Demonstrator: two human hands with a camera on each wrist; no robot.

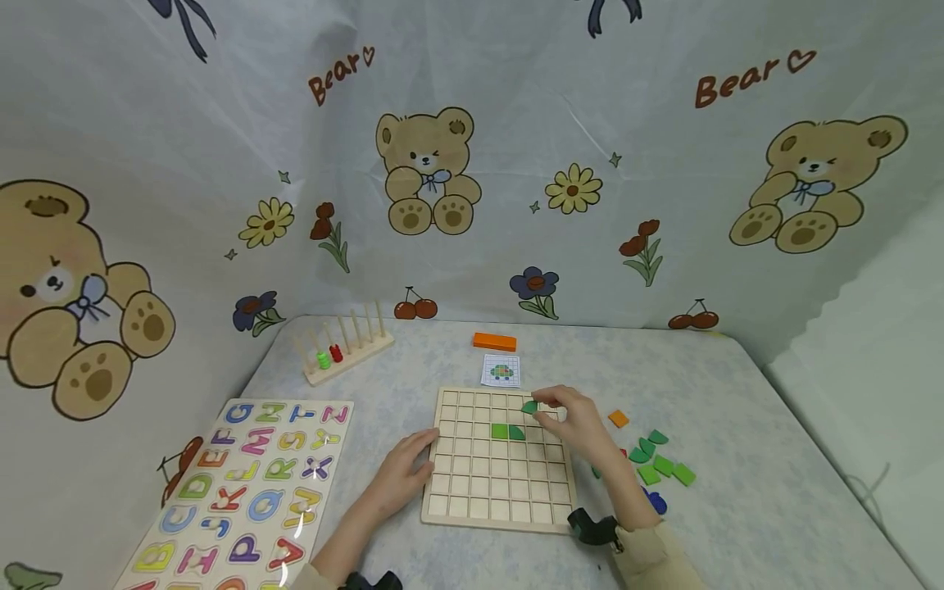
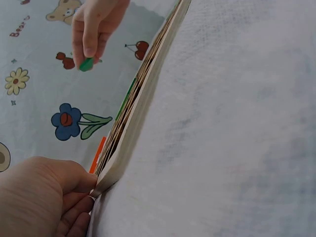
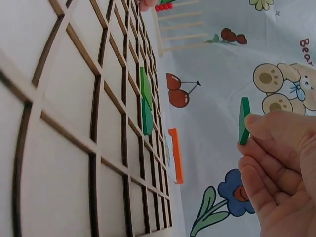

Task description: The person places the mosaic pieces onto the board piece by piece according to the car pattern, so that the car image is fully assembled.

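Note:
My right hand (image 1: 578, 422) pinches a green quarter-round piece (image 3: 244, 121) between thumb and fingertips, raised above the far right part of a wooden grid board (image 1: 479, 497). On the board, a light green square (image 1: 500, 431) lies beside a darker green quarter-round tile (image 1: 516, 433). My left hand (image 1: 404, 474) rests at the board's left edge, with thumb and fingers touching the rim; the left wrist view also shows this hand (image 2: 54, 192) against the rim.
Behind the board lie a picture card (image 1: 501, 370) and an orange block (image 1: 495, 342). Loose green squares (image 1: 663, 465), quarter-round pieces (image 1: 658, 437) and blue pieces (image 1: 655, 501) lie to the right. Leftward are a letter board (image 1: 243, 492) and a peg stand (image 1: 350, 360) with beads.

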